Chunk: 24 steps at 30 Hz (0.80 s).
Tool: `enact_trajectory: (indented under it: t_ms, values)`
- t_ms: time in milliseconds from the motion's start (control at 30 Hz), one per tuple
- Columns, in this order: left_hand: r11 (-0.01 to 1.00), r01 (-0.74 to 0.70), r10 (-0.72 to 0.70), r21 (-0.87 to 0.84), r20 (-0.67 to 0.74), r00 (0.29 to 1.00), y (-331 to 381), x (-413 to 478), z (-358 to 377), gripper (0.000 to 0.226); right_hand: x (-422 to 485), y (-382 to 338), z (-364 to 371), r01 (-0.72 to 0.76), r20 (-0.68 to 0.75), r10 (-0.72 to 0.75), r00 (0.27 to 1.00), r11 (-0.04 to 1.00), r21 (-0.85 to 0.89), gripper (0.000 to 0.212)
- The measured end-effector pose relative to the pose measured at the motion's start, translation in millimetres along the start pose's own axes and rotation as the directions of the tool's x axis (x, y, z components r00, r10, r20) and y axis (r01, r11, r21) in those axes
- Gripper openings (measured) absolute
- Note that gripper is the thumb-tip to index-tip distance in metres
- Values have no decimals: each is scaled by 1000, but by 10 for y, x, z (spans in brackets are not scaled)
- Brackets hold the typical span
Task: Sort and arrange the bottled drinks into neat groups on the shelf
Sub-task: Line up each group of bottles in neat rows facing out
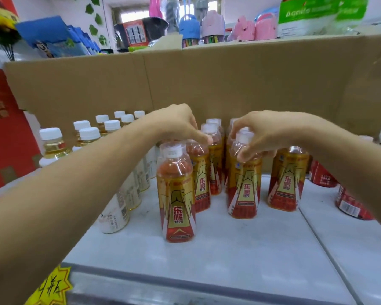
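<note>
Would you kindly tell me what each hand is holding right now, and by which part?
The right hand grips the front middle orange bottle by its capped neck. The left hand pinches the second left-row bottle at its top, cap hidden.

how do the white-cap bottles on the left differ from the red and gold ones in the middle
The white-cap bottles have opaque white caps; the red and gold bottles have clear overcaps. The white-cap bottles wear pale cream labels, the red and gold bottles bright ones. Both kinds stand upright on the shelf.
</note>
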<state>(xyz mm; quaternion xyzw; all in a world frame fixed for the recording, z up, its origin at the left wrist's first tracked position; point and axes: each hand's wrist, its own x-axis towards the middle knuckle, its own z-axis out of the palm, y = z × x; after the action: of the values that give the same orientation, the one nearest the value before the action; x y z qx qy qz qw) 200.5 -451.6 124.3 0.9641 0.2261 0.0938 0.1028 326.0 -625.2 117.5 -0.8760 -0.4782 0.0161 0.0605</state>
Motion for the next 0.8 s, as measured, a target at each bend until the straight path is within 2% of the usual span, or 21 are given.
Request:
enact_trajectory:
  t_ms: [100,267,467,533,567,633,700,733,767,800]
  values:
    - [994,-100,98,42,37,994,27,96,-6,46,44,99,101,45,-72,-38,997,994,100,56]
    - [974,-201,211,-105,97,973,-29,121,0,49,56,135,137,100,-97,-82,992,976,193,55]
    - [971,-184,197,-152,74,978,-87,221,116,52,65,130,186,140,-122,-117,986,970,200,59]
    - [976,-170,181,-136,75,981,-79,197,119,53,29,148,208,147,-172,-121,978,978,146,64]
    - [976,-167,178,-141,69,982,-76,164,110,53,-9,181,223,165,-241,-128,962,976,140,67]
    - [962,-186,188,-201,-12,982,-84,36,100,53,-129,301,259,242,-494,-114,862,949,204,67]
    - [915,-243,186,-322,-198,962,-100,-150,168,55,-242,508,333,291,-729,8,684,914,283,66]
    - [882,-277,170,-381,-290,942,-102,-253,239,57,-271,636,395,269,-764,114,635,895,357,70]
    - [847,-307,144,-433,-369,918,-109,-343,328,60,-277,770,475,222,-729,237,642,853,472,79]
    - [810,-332,106,-483,-437,893,-122,-406,425,62,-271,875,558,163,-634,349,690,778,606,89]
